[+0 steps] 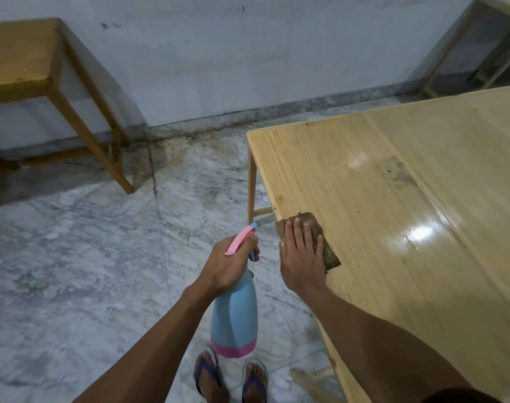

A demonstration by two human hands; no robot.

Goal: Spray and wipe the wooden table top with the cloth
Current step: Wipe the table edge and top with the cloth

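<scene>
- The right hand (301, 257) lies flat, fingers straight, pressing the brown cloth (320, 242) onto the tabletop (407, 213), just inside its left edge at centre frame.
- The left hand (233, 263) grips the blue-and-pink spray bottle (234, 318) over the marble floor (73, 257), just beside that edge.
- Bare wet-shining wood stretches right of the cloth.
- A wooden bench (21, 59) stands upper left, well apart.
</scene>
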